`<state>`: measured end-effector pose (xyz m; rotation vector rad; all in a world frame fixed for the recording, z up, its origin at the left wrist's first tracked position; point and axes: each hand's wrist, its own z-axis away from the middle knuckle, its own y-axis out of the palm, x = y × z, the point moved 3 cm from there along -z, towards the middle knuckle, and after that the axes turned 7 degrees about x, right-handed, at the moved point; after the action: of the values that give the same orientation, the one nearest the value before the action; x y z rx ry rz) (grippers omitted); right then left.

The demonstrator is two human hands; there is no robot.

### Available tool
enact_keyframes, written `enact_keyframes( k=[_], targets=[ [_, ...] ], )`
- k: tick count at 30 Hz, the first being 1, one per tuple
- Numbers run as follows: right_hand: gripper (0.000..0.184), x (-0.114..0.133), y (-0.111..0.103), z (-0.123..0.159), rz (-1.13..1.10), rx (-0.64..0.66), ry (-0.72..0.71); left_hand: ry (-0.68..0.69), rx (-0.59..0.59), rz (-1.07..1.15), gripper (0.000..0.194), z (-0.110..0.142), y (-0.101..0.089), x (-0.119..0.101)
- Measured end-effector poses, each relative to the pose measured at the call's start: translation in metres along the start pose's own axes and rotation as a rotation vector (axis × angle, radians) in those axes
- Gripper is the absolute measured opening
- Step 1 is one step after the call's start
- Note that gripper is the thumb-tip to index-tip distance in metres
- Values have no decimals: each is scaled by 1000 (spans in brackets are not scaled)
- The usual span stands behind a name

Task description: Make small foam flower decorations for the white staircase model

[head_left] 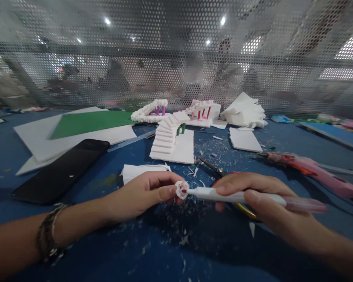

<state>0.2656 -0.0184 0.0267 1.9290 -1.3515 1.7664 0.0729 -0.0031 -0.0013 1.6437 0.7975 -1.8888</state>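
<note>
Our left hand (148, 192) pinches a small white piece (181, 189) between thumb and fingertips; our right hand (279, 214) grips a white pen (237, 196), its tip at the piece, between our hands. We judge the piece light, soft and easily crushed, best held gently by its rim.

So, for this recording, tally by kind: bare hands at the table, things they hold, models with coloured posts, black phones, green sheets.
Hands: 2 (left hand, right hand)
Held things: 2 (small white piece, white pen)
Models: 3 (purple-post model, green-post model, reddish-post model)
Black phone: 1
Green sheet: 1
Total: 9
</note>
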Motion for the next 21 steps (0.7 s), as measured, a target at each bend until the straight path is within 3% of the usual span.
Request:
enact_keyframes(
  k=[13, 18, 21],
  targets=[
    [21, 0, 1, -2, -35, 36, -10, -13, 0, -16, 16, 1, 1, -1],
    [20, -5, -5, -1, -72, -72, 29, -39, -7, 0, 15, 1, 1, 0],
    [20, -5, -3, -2, -103, -34, 16, -28, 0, 17, 14, 1, 2, 0]
  ],
)
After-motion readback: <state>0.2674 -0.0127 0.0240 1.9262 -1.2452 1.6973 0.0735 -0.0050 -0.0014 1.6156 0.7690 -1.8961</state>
